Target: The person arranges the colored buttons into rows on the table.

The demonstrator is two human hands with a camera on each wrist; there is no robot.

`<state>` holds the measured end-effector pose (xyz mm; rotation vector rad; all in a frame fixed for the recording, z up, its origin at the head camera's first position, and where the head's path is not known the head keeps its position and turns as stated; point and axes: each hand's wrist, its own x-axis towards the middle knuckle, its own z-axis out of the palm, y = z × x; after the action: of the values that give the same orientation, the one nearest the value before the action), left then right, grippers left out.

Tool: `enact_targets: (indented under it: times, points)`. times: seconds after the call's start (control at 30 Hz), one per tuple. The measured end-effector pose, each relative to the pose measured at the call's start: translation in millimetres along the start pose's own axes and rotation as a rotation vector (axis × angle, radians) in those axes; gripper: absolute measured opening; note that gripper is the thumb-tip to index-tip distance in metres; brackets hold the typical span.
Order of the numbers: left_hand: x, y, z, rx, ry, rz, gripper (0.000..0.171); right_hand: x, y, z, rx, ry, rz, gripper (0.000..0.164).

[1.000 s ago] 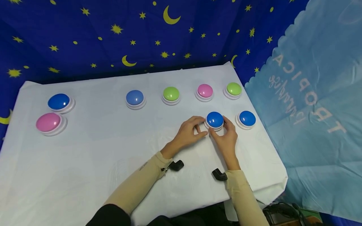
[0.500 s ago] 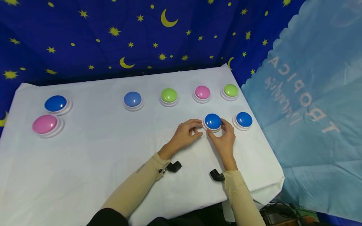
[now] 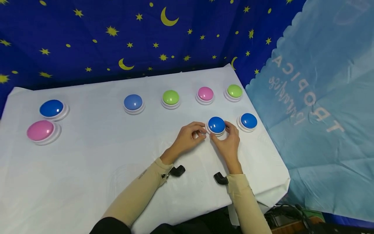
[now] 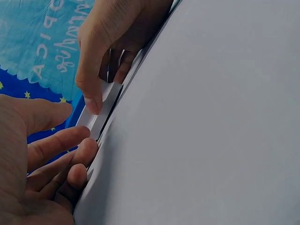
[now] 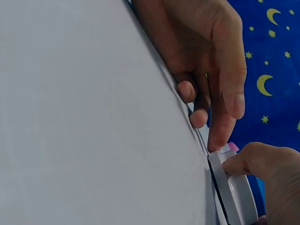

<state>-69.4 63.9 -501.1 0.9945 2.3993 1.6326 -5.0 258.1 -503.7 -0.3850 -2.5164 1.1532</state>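
A round push button with a blue dome [image 3: 216,124] and white base sits on the white-covered table. My right hand [image 3: 229,144] grips it from the right, thumb at the near side and fingers round the far right side. My left hand [image 3: 186,139] is at the left side of the same button, fingertips at the rim, thumb held away. In the left wrist view, the left hand's fingers [image 4: 70,140] are loosely bent beside the white base [image 4: 108,96]. The right wrist view shows the right thumb [image 5: 239,164] on the base. Another blue button [image 3: 248,120] stands just to the right.
Along the back stand a blue button [image 3: 133,102], a green one [image 3: 170,97], a pink one [image 3: 205,94] and another green one [image 3: 234,91]. At far left are a blue button [image 3: 51,108] and a pink button [image 3: 40,130]. A starry curtain [image 3: 93,29] hangs behind.
The left thumb has drawn slightly back from the blue button. The right hand keeps its grip. The whole head view has shifted a little; the buttons stay where they were on the table.
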Motion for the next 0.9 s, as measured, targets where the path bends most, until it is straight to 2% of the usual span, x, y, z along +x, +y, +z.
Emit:
enact_targets:
  times: [0.2, 0.4, 0.57, 0.67, 0.83, 0.9]
  points:
    - [0.9, 0.8, 0.7, -0.002, 0.009, 0.012, 0.011, -1.5, -1.7, -1.5, -0.004, 0.004, 0.012, 0.081]
    - [-2.1, 0.3, -0.9, -0.045, 0.096, -0.072, 0.008, -8.3, -14.2, 4.2, 0.063, 0.082, 0.011, 0.092]
    - [-10.5, -3.7, -12.2, -0.066, 0.166, -0.092, 0.009, -14.9, -35.7, 15.8, 0.041, 0.158, -0.134, 0.090]
    - [-19.1, -6.0, -23.9, -0.066, 0.213, -0.091, 0.008, -17.2, -49.1, 24.8, 0.042, 0.159, -0.257, 0.088]
    - [-40.4, -12.6, -51.9, -0.052, 0.296, -0.090, 0.008, -18.5, -75.3, 45.6, 0.037, 0.040, -0.423, 0.076]
    - [-50.0, -15.8, -66.0, -0.045, 0.334, -0.092, 0.007, -18.7, -87.4, 55.8, 0.061, -0.032, -0.447, 0.064]
